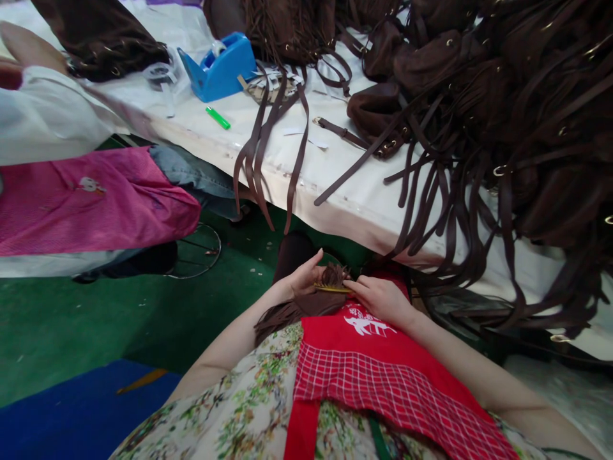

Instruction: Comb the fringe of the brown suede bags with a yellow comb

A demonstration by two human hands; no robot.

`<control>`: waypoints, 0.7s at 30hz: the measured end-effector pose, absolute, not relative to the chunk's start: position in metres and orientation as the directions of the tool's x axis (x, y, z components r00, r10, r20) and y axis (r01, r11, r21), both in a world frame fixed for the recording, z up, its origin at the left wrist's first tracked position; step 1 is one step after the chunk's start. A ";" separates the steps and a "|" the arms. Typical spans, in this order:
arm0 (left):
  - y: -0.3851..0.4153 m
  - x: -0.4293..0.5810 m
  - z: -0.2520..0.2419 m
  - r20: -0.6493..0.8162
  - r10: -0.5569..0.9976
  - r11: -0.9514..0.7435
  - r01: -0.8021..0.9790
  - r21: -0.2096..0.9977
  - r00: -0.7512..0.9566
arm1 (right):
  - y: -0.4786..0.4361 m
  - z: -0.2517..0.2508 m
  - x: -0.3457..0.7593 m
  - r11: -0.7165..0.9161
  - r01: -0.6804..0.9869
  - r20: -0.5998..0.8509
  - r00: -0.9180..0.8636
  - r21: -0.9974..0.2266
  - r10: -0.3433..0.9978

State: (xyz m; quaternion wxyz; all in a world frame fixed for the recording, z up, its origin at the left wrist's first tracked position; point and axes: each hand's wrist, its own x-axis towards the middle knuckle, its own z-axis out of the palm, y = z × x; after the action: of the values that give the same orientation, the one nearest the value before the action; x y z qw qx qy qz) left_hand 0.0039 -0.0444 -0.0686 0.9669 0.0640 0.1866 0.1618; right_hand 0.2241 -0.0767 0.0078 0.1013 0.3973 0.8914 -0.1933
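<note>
Low over my lap, my left hand (305,278) holds a brown fringed leather piece (306,305), with the thumb sticking up. The piece's long fringe hangs to the left, across my forearm. A short brown tuft (334,275) stands up between the two hands. Just below the tuft lies a narrow yellow comb-like strip (330,289) with what look like fine teeth. My right hand (380,297) has its fingertips closed on the strip's right end. The fingers of my left hand are partly hidden behind the leather.
Brown fringed bags (445,70) crowd the right of the white table (191,121), straps hanging over its edge. A blue tape dispenser (220,67) and green marker (218,117) lie on it. At left sits a co-worker in a pink apron (96,198), near a wire-framed stool (204,252).
</note>
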 end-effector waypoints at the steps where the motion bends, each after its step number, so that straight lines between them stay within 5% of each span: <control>1: -0.044 0.004 -0.069 -0.344 0.342 0.938 -0.293 0.187 0.874 | -0.075 0.007 0.221 0.623 0.745 -0.358 -0.664 -0.238 0.657; 9: -0.041 -0.003 -0.072 -0.500 0.428 0.901 -0.398 0.171 0.753 | -0.067 0.005 0.208 0.609 0.790 -0.436 -0.573 -0.068 0.694; 15: -0.041 -0.003 -0.076 -0.473 0.417 0.899 -0.428 0.090 0.776 | -0.067 0.001 0.208 0.544 0.839 -0.405 -0.500 -0.006 0.766; 21: -0.048 -0.009 -0.059 -0.488 0.432 0.902 -0.354 0.249 0.758 | -0.059 -0.007 0.206 0.480 0.877 -0.391 -0.438 0.009 0.809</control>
State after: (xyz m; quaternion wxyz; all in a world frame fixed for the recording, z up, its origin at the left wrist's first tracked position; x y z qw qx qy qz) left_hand -0.0087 -0.0475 -0.0591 0.9349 0.0708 0.2770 0.2103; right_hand 0.2060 -0.0585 -0.0070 0.1739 0.5005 0.8424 -0.0979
